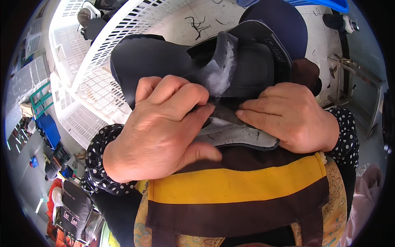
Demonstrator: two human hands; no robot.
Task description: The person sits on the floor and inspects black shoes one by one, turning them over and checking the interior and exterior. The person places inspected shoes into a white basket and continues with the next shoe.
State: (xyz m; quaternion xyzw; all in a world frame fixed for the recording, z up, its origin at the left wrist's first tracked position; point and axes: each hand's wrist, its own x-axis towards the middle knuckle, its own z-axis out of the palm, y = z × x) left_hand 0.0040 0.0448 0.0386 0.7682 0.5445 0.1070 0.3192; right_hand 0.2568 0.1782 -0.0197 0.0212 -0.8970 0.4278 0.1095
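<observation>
A black leather boot upper (164,55) lies across my lap, its opening spread apart. White fuzz (222,74) shows along the dark flap in its middle. My left hand (160,127) is closed at the near edge of the upper, fingers curled, with the thumb sticking out apart and slightly blurred. Opposite it, my right hand (288,117) grips the near right part, fingers pressed together on a dark flap and thumb hidden beneath. Between the hands a grey lining edge (247,138) shows, with another white fuzzy patch.
White perforated plastic baskets (88,61) stand at the far left. A dark blue rounded piece (284,29) lies beyond the upper, and a blue tray (325,4) behind it. At right is a metal frame (370,82). A brown apron with a yellow band (238,183) covers my lap.
</observation>
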